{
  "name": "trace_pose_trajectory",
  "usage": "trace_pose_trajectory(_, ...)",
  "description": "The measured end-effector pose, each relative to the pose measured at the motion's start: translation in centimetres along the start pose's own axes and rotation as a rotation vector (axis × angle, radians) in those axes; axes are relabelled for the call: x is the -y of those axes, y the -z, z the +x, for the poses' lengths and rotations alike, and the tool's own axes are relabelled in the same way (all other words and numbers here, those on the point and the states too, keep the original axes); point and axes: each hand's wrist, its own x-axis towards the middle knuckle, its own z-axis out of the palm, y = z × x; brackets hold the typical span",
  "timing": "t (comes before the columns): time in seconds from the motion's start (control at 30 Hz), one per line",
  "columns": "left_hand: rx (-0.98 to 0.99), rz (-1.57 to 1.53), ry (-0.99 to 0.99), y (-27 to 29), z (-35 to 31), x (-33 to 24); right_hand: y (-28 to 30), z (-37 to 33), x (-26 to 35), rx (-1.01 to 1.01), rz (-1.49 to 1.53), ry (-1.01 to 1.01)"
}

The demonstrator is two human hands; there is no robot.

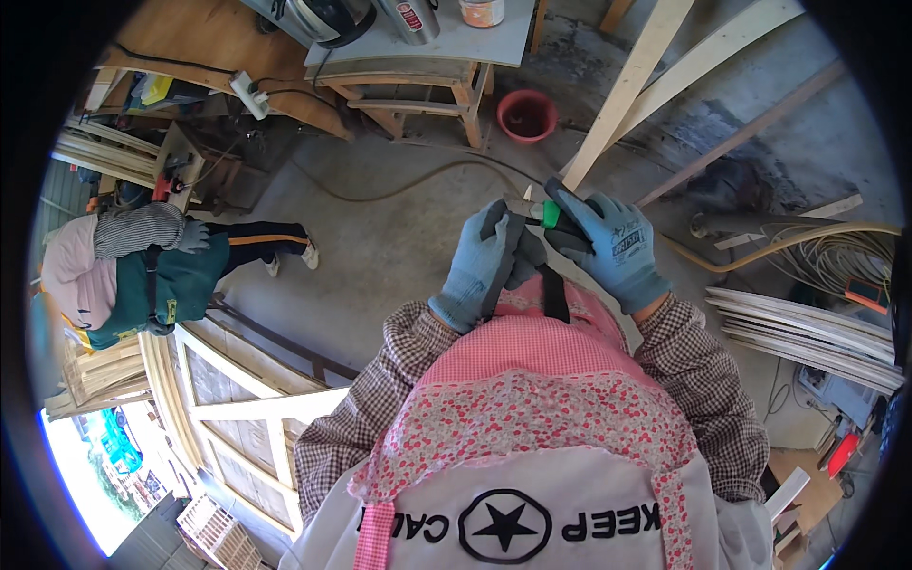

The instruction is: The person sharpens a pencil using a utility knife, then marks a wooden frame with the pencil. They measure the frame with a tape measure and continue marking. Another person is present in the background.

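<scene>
Right hand up front, fingers wrapped round green tool, mid-scene, end pointing left! Left hand right beside it, fingers bent; whether gripping, can't tell. Red basin far off, on floor. Best play: firm hold, steady wrists, small slow moves, left fingers clear of end.

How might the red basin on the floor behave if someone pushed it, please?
The red basin would probably feel light, since its wall looks like plastic. Standing upright on the floor, it would likely slide rather than roll.
</scene>
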Motion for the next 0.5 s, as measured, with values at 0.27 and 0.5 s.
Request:
trace_pose_trajectory(0.27, 0.057, -0.028, -0.031, 0.6, -0.2, -0.1, 0.4, 0.5, -5.5, -0.277, 0.056, -0.270)
trace_pose_trajectory(0.5, -0.068, 0.012, 0.019, -0.5, -0.1, -0.8, -0.1, 0.1, -0.2, -0.094, 0.006, 0.003)
